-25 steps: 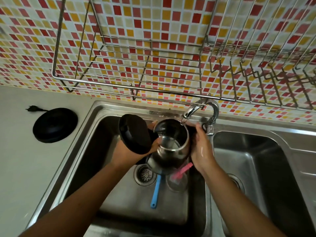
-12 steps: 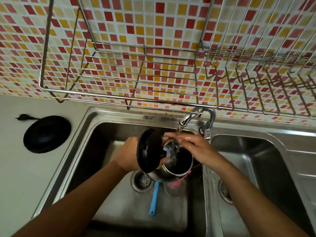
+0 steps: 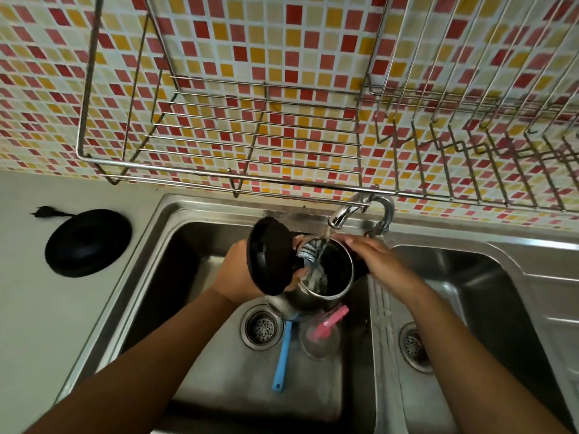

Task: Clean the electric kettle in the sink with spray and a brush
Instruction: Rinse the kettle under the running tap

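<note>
The steel electric kettle (image 3: 333,278) hangs tilted over the left sink basin (image 3: 200,364), its black lid (image 3: 271,258) flipped open to the left. My left hand (image 3: 236,275) grips it by the handle side, behind the lid. My right hand (image 3: 379,261) rests against the kettle's right rim. Water runs from the tap (image 3: 344,213) into the kettle's mouth. On the basin floor below lie a brush with a blue handle (image 3: 283,355) and a clear spray bottle (image 3: 321,339) with a pink trigger, both partly hidden by the kettle.
The kettle's black base (image 3: 87,242) and its plug (image 3: 44,211) sit on the grey counter at the left. A wire dish rack (image 3: 250,145) hangs on the tiled wall above the sink. The right basin (image 3: 488,296) holds only its drain.
Water now flows from the tap into the kettle. My right hand has moved from over the kettle's mouth to its right rim. The left hand keeps its hold.
</note>
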